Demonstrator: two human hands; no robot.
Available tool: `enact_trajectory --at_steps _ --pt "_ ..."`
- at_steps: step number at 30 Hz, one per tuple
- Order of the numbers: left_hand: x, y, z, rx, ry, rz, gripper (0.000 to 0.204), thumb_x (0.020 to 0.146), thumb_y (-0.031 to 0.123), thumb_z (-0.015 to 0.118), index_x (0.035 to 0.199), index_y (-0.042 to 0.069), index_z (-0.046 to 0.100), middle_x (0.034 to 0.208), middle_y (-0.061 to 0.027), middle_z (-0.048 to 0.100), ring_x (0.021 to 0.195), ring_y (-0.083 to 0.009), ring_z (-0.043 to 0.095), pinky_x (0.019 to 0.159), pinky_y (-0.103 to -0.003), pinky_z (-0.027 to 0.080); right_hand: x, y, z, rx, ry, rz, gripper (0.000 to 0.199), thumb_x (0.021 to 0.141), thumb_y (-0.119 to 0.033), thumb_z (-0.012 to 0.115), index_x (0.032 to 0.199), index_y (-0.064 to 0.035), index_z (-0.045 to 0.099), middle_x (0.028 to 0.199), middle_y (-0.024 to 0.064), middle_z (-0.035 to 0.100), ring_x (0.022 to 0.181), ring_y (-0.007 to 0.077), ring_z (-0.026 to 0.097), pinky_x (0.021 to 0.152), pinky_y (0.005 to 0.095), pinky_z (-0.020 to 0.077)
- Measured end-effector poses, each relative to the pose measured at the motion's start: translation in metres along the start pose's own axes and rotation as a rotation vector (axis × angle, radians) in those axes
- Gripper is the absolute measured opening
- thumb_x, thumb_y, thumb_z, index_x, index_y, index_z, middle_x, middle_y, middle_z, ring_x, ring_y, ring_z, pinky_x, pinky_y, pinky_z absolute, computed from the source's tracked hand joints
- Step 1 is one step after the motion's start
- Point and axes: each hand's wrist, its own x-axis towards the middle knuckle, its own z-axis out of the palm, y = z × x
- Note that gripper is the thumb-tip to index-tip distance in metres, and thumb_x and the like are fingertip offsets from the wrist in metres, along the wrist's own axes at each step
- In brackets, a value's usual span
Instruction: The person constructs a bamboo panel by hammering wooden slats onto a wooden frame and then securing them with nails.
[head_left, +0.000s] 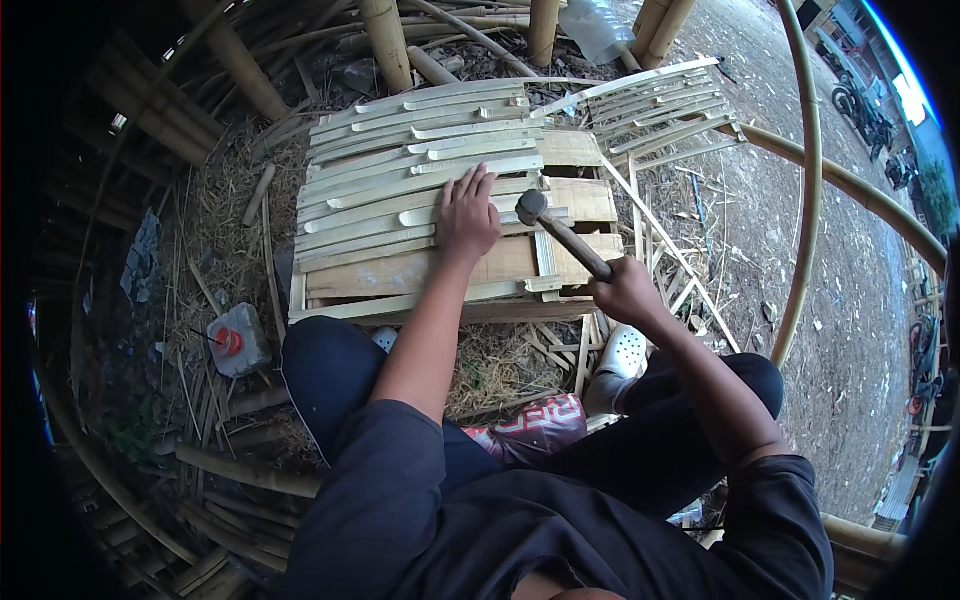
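In front of me lies a low wooden platform (390, 278) of broad planks. Pale split-bamboo strips (370, 200) are laid side by side across it, joined to a frame at its edges. My left hand (468, 215) rests on the strips near the middle, its fingers stretched out flat. A hammer (567, 240) is in my right hand (628, 291), fingers wrapped round the wooden handle. Its metal head hangs over the right part of the strips, beside my left fingertips. Whether a nail sits under my left hand is hidden.
A second bamboo slat panel (665, 110) lies beyond the platform's right corner. Bamboo poles (385, 45) stand at the back, and a bent pole (808, 180) rises at the right. On the left is a container with a red cap (231, 341). Loose strips and straw litter the ground.
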Motion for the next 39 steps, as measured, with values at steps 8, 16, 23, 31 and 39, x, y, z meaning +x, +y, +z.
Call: enact_trajectory --at_steps 8,16,23,31,39 --pt "-0.003 0.013 0.001 0.037 0.083 0.033 0.054 0.093 0.016 0.048 0.147 0.010 0.049 0.154 -0.0068 0.050 0.146 -0.0218 0.042 0.123 -0.047 0.029 0.000 0.014 0.004 0.024 -0.058 0.098 0.033 0.081 -0.024 0.065 0.089 0.0068 0.073 0.078 0.0289 0.070 0.080 0.0416 0.072 0.079 0.0489 0.0554" --pt "-0.006 0.008 0.002 0.054 0.050 0.026 0.059 0.094 0.018 0.047 0.152 0.009 0.042 0.155 -0.0074 0.048 0.146 -0.0221 0.041 0.123 -0.046 0.027 -0.023 -0.020 -0.024 0.403 0.129 -0.102 0.042 0.095 -0.025 0.069 0.061 -0.0034 0.054 0.052 -0.0034 0.045 0.049 0.0071 0.039 0.047 0.0354 0.0311" --pt "0.002 0.008 0.005 0.004 0.054 0.038 0.058 0.093 0.019 0.047 0.150 0.009 0.044 0.156 -0.0079 0.047 0.148 -0.0225 0.039 0.125 -0.048 0.024 0.008 0.023 0.012 -0.073 -0.035 0.062 0.032 0.084 -0.023 0.064 0.091 0.0060 0.074 0.081 0.0296 0.070 0.082 0.0437 0.072 0.080 0.0494 0.0569" --pt "-0.005 0.010 0.003 0.031 0.088 0.040 0.051 0.092 0.017 0.049 0.142 0.006 0.053 0.153 -0.0086 0.051 0.144 -0.0225 0.045 0.122 -0.046 0.029 -0.007 0.005 -0.004 0.037 -0.042 0.004 0.033 0.083 -0.024 0.064 0.089 0.0075 0.072 0.076 0.0294 0.068 0.077 0.0437 0.071 0.078 0.0490 0.0556" --pt "-0.004 0.010 0.003 0.016 0.089 0.027 0.052 0.091 0.017 0.049 0.141 0.007 0.054 0.153 -0.0080 0.051 0.144 -0.0224 0.044 0.121 -0.046 0.029 -0.002 0.012 -0.007 0.127 0.037 -0.060 0.032 0.081 -0.025 0.066 0.080 0.0074 0.069 0.065 0.0229 0.065 0.062 0.0326 0.068 0.065 0.0455 0.0522"
